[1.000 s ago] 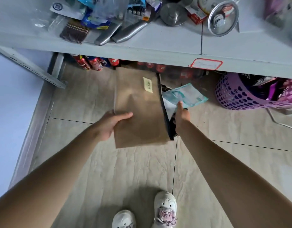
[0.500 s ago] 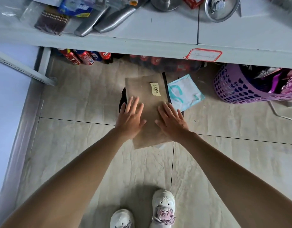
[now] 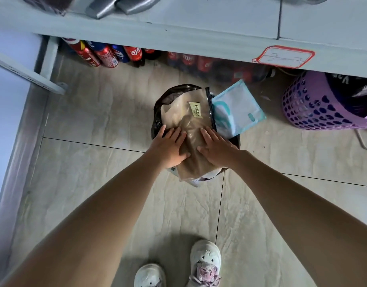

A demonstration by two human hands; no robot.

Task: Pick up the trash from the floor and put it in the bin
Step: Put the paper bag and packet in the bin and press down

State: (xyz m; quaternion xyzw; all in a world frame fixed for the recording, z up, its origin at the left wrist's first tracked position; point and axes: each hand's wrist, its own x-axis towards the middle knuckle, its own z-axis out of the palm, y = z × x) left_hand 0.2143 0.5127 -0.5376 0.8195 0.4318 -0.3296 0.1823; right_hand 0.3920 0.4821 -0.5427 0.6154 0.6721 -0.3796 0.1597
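Brown bag (image 3: 190, 129) sunk deeper into bin (image 3: 157, 112); left hand (image 3: 170, 148), right hand (image 3: 216, 148) flat, pressing; label unreadable.

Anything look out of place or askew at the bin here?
Yes. The brown bag lies crumpled across the bin top instead of inside, and a blue-white packet juts over its right rim.

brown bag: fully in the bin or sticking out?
Sticking out. The brown bag lies across the bin's black liner, its near end overhanging the rim, both hands flat on it.
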